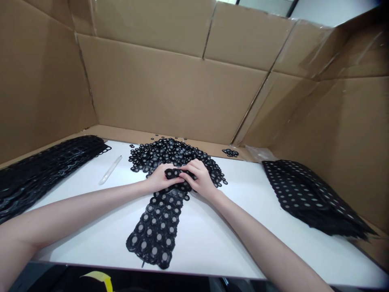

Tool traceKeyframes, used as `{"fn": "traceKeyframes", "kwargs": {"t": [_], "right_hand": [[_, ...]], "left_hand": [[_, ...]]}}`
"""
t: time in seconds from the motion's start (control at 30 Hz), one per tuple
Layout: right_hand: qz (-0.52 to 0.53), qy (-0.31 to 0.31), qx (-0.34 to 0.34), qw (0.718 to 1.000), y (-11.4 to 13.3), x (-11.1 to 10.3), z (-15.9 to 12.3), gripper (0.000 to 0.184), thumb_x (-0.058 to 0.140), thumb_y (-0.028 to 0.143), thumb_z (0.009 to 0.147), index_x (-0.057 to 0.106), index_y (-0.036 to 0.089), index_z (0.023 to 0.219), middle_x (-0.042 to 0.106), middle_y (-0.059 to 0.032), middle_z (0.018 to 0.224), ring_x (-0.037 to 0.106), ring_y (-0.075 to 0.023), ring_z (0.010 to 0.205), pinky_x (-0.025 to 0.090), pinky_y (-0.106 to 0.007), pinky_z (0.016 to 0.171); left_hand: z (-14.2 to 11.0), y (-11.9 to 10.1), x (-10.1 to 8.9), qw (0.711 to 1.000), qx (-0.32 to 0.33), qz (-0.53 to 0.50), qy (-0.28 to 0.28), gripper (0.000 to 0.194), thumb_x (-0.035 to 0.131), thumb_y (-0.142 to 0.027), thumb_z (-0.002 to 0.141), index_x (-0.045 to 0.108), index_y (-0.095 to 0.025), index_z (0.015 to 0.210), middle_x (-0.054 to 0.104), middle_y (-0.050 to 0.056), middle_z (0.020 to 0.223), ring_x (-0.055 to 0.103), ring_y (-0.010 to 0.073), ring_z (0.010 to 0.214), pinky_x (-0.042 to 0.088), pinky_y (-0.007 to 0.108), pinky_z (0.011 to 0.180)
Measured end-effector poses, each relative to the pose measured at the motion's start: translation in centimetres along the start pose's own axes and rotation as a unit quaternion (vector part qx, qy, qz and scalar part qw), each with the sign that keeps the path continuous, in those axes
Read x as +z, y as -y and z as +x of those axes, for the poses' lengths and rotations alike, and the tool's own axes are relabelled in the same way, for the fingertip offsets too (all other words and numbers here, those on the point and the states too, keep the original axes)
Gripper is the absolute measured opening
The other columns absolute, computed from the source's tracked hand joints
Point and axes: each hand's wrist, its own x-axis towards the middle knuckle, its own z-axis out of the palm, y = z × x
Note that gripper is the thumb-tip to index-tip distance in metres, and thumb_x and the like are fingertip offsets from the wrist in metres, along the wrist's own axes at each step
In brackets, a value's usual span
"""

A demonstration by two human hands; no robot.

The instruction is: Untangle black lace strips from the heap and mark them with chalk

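Note:
A black rubber sheet (pixel 156 221) with rows of pale round spots lies lengthwise on the white table, its near end close to the front edge. Its far end is bent up between my hands. My left hand (pixel 162 177) grips the folded end from the left, thumb underneath. From the right, my right hand (pixel 197 177) pinches the same end between thumb and fingers. Just beyond both hands spreads a heap of small black rubber rings (pixel 173 152), some with pale centres. A few loose rings lie beside the sheet.
A stack of dark perforated sheets (pixel 51 168) lies at the left, near a white pen-like tool (pixel 111 170). Spotted black sheets (pixel 306 190) are piled at the right. A small ring cluster (pixel 230 153) sits at the back. Cardboard walls (pixel 170 85) enclose the table (pixel 231 239).

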Motion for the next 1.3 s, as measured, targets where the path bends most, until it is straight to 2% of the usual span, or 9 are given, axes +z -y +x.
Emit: {"fn": "traceKeyframes", "kwargs": {"t": [0.17,0.43,0.57,0.7,0.83,1.13,1.2,1.3], "right_hand": [[0.026,0.009,0.022,0.999,-0.2,0.4,-0.2,0.021,0.048,0.032,0.092,0.066,0.021,0.089,0.059,-0.0041,0.075,0.05,-0.0185,0.078,0.038,-0.035,0.074],[0.056,-0.023,0.125,0.99,1.0,1.2,-0.5,0.024,0.046,0.024,0.089,0.063,0.02,0.072,0.061,-0.0017,0.072,0.052,-0.0168,0.074,0.034,-0.033,0.074],[0.042,-0.029,0.161,0.986,1.5,1.4,-0.5,0.024,0.046,0.022,0.088,0.063,0.02,0.071,0.062,-0.0009,0.072,0.053,-0.0159,0.075,0.032,-0.033,0.076],[0.03,-0.04,0.181,0.982,1.6,1.7,-0.5,0.025,0.045,0.022,0.086,0.061,0.02,0.067,0.061,-0.0003,0.07,0.053,-0.0155,0.073,0.03,-0.033,0.076],[0.054,-0.051,0.193,0.978,1.7,1.8,-0.4,0.027,0.046,0.022,0.085,0.057,0.019,0.06,0.058,0.0,0.064,0.051,-0.0151,0.068,0.032,-0.03,0.068],[0.09,-0.059,0.227,0.968,1.2,2.0,-0.3,0.029,0.046,0.022,0.084,0.054,0.019,0.057,0.056,0.0,0.061,0.05,-0.0146,0.063,0.035,-0.028,0.063],[0.105,-0.057,0.21,0.97,0.9,1.9,-0.3,0.031,0.046,0.026,0.086,0.055,0.019,0.057,0.055,-0.0005,0.061,0.049,-0.0146,0.062,0.036,-0.028,0.062],[0.121,-0.047,0.165,0.978,0.5,1.1,-0.1,0.027,0.049,0.029,0.087,0.063,0.019,0.066,0.06,-0.0025,0.069,0.053,-0.0168,0.071,0.039,-0.03,0.068]], "left_hand": [[-0.1,0.4,0.2,0.999,0.008,0.04,-0.019,0.033,0.06,-0.041,0.081,0.05,-0.015,0.063,0.048,-0.002,0.062,0.047,0.0116,0.06,0.036,0.024,0.058],[-0.2,0.3,0.6,0.988,0.098,0.113,-0.029,0.037,0.053,-0.04,0.087,0.046,-0.016,0.059,0.047,0.0,0.059,0.045,0.0132,0.061,0.036,0.026,0.059],[-0.3,0.0,0.7,0.985,0.113,0.129,-0.032,0.037,0.05,-0.039,0.089,0.045,-0.017,0.059,0.047,0.0,0.059,0.044,0.0136,0.061,0.035,0.027,0.061],[-0.3,-0.3,0.7,0.986,0.101,0.13,-0.029,0.037,0.049,-0.04,0.089,0.045,-0.017,0.059,0.047,0.001,0.06,0.044,0.0143,0.062,0.035,0.028,0.062],[-0.4,-0.3,0.7,0.987,0.091,0.13,-0.022,0.036,0.049,-0.041,0.089,0.047,-0.017,0.061,0.049,0.001,0.061,0.045,0.0148,0.063,0.035,0.028,0.063],[-0.4,-0.5,0.5,0.984,0.122,0.133,0.006,0.032,0.047,-0.035,0.09,0.053,-0.016,0.065,0.052,0.003,0.062,0.046,0.0158,0.066,0.036,0.03,0.067],[-0.3,-0.4,0.5,0.989,0.102,0.11,0.001,0.03,0.049,-0.036,0.088,0.054,-0.016,0.066,0.053,0.003,0.064,0.047,0.0157,0.067,0.037,0.029,0.068],[-0.2,-0.1,0.4,0.999,0.021,0.045,-0.019,0.03,0.057,-0.04,0.083,0.055,-0.015,0.067,0.053,0.001,0.065,0.048,0.0138,0.064,0.038,0.027,0.063]]}}
